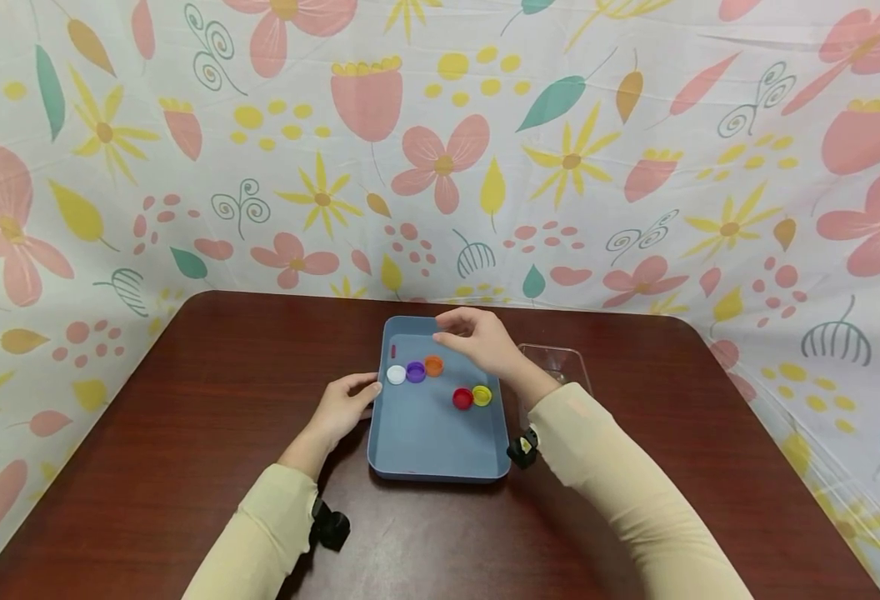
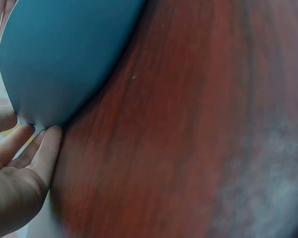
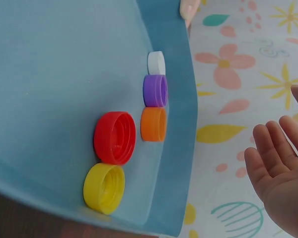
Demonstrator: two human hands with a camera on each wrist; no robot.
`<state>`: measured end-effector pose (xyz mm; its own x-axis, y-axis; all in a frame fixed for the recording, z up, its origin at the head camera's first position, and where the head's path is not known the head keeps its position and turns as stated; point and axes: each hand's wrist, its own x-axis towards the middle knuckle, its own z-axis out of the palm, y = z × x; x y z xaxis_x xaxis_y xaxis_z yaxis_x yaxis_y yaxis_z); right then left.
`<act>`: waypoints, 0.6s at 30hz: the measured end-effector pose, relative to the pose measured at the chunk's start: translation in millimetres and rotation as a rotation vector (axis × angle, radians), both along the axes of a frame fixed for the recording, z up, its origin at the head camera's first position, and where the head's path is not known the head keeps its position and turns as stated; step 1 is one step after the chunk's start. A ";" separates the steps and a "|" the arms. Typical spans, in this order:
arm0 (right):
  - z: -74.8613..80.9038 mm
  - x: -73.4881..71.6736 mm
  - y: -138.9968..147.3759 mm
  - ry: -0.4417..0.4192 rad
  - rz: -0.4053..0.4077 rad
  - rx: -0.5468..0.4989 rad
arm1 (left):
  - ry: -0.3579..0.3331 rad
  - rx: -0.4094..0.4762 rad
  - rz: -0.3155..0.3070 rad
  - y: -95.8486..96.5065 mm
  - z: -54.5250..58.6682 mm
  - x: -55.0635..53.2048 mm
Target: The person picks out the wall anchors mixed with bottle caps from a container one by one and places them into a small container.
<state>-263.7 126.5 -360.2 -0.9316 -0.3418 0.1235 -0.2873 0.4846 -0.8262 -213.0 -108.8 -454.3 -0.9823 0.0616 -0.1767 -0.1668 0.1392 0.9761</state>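
Observation:
My left hand (image 1: 344,410) touches the left side of a blue rectangular tray (image 1: 440,454); in the left wrist view its fingertips meet the tray's outer wall. Over the tray's far end hovers my right hand (image 1: 481,340), thumb and fingers apart and nothing between them. Inside the tray, a white bottle cap (image 1: 396,375), a purple cap (image 1: 415,372) and an orange cap (image 1: 433,365) form a row. Nearer the right side, a red cap (image 3: 114,138) and a yellow cap (image 3: 104,188) sit side by side, hollow sides showing. A tiny dark pink strip (image 1: 393,352) is above the white cap.
A clear plastic box (image 1: 560,354) stands right of the tray, partly hidden behind my right forearm. Both rest on a dark reddish-brown wooden table (image 1: 245,375). A floral cloth (image 1: 440,167) hangs behind the table. Black wrist cameras (image 1: 331,525) sit on both forearms.

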 end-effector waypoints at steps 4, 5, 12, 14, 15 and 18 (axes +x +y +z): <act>-2.4 -5.4 -7.0 -0.003 0.014 0.033 | 0.003 -0.003 -0.001 0.8 -0.4 -0.4; -3.5 -7.0 -8.5 -0.004 0.017 0.042 | 0.004 -0.002 -0.001 1.0 -0.4 -0.4; -9.9 -14.8 -17.7 -0.027 0.035 0.090 | 0.015 0.015 -0.002 0.8 0.8 0.6; -11.9 -16.4 -20.6 -0.038 0.036 0.103 | 0.015 0.016 -0.002 0.8 0.6 0.5; -12.9 -17.1 -21.9 -0.045 0.034 0.110 | 0.013 0.014 -0.003 0.7 0.4 0.5; -15.4 -19.0 -25.7 -0.061 0.030 0.132 | 0.007 0.004 -0.006 0.7 0.2 0.4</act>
